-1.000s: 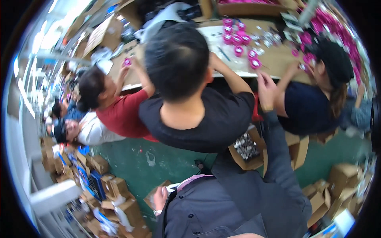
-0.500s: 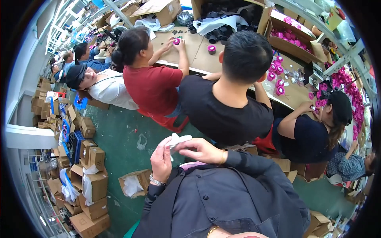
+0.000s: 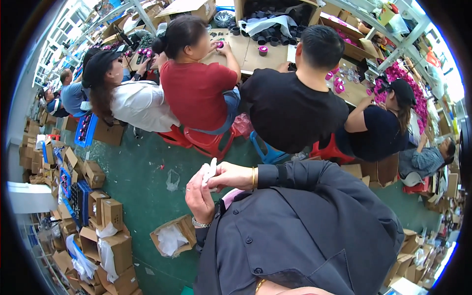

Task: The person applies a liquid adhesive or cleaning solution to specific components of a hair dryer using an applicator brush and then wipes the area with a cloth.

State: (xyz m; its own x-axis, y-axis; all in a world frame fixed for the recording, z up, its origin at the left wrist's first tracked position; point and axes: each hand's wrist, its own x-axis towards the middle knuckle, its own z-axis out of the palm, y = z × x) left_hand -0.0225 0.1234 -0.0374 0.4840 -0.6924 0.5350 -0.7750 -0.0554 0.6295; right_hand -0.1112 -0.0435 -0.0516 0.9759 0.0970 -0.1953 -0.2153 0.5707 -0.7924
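Observation:
A crumpled white piece (image 3: 210, 171), soft like cloth or a thin glove, is pinched between my two hands in front of my chest. My left hand (image 3: 198, 199) holds it from the left, fingers pointing up and closed against it. From the right, my right hand (image 3: 233, 175) closes its thumb and fingers on the same piece. Part of the piece is hidden behind my fingers, so I cannot tell its full shape.
Several co-workers sit ahead along a long workbench (image 3: 246, 49) with magenta and black parts. Red stools (image 3: 209, 142) and a blue stool (image 3: 265, 150) stand behind them. Cardboard boxes (image 3: 113, 246) pile up at the left. An open carton (image 3: 173, 235) lies on the green floor.
My right hand has drawn in and its fingers have closed on the white piece, which is now more bunched and upright. The view has shifted, and the workers at the bench appear higher.

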